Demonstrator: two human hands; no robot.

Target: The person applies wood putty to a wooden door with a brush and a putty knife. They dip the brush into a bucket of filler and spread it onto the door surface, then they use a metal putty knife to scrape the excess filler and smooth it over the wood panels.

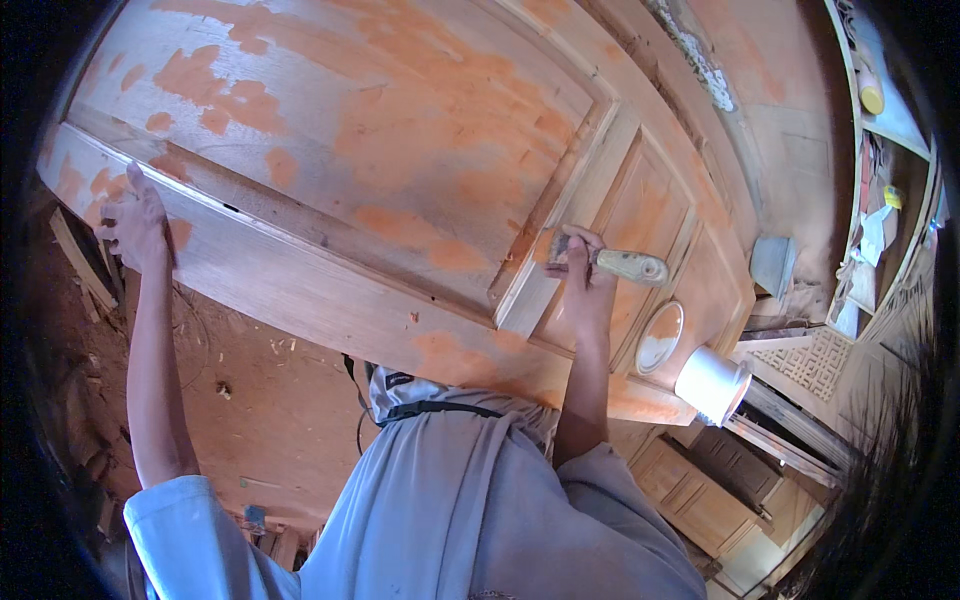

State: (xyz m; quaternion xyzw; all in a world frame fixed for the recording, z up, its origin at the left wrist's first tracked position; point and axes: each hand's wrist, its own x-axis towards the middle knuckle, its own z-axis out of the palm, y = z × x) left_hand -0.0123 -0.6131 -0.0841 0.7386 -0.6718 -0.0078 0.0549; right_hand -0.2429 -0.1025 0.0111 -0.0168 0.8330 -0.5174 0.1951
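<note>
A wooden panelled door (400,190) lies flat before me, smeared with orange patches of filler. My right hand (585,270) is closed around a putty knife (632,266) with a pale, stained, rounded handle. Its working end points left, over the rail between the large panel and the smaller ones; the fingers partly cover it. At the door's near left edge, my left hand (140,220) rests on the wood, fingers apart and holding nothing.
On the door's right end sit a round white lid (660,338) with orange smears and a white tub (712,385). A grey container (773,265) stands beyond them. Shelves (885,200) hold odds and ends at the far right. Wood scraps (85,255) lie at left.
</note>
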